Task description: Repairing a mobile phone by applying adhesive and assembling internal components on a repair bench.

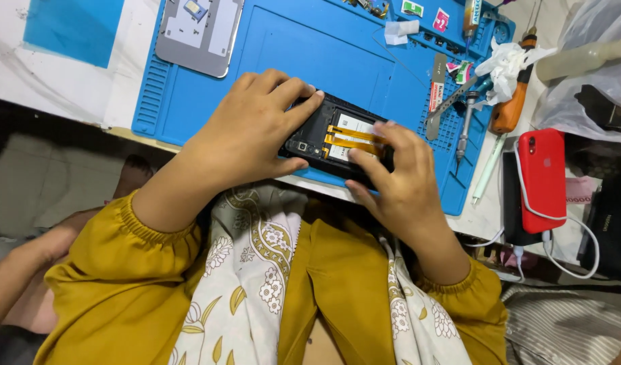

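An opened black phone (pixel 334 135) lies on a blue work mat (pixel 310 47), its back off, showing a battery and orange flex cables. My left hand (pixel 246 132) grips the phone's left end, fingers over the top edge and thumb under the near edge. My right hand (pixel 398 179) holds the right end, fingertips pressing on the flex cable area. Both mustard-yellow sleeves reach up from the bottom of the view.
A grey phone back panel (pixel 199 30) rests at the mat's top left. Right of the phone lie metal tweezers (pixel 449 101), a screwdriver (pixel 465 128), an orange-handled tool (pixel 512 108) and crumpled tissue (pixel 507 64). A red phone (pixel 542 177) with a white cable sits beside a plastic bag (pixel 588 74).
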